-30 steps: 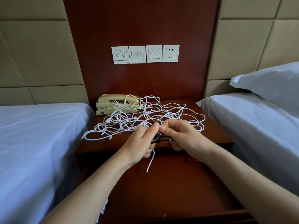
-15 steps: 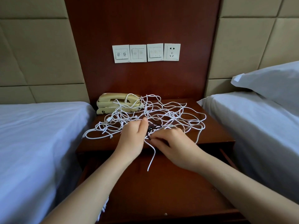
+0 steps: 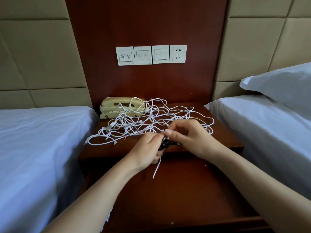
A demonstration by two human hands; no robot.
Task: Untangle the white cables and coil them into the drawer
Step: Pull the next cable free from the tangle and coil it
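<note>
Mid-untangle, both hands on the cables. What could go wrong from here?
1. Some white cables lie looped over the telephone; pulling from where the left hand and right hand pinch could drag the handset off.
2. Pulling may tighten the tangle.
3. Loops near the left edge of the nightstand could slip off.

A dark red-brown wood panel runs up the middle of the wall, with beige padded panels on either side and a row of three white switch plates with a socket at its right end. Below it stands a wooden bedside surface of the same colour, carrying a cream telephone at its back left. A white-sheeted bed lies to the left and another to the right, the right one with a pillow, all in soft, even light.
</note>
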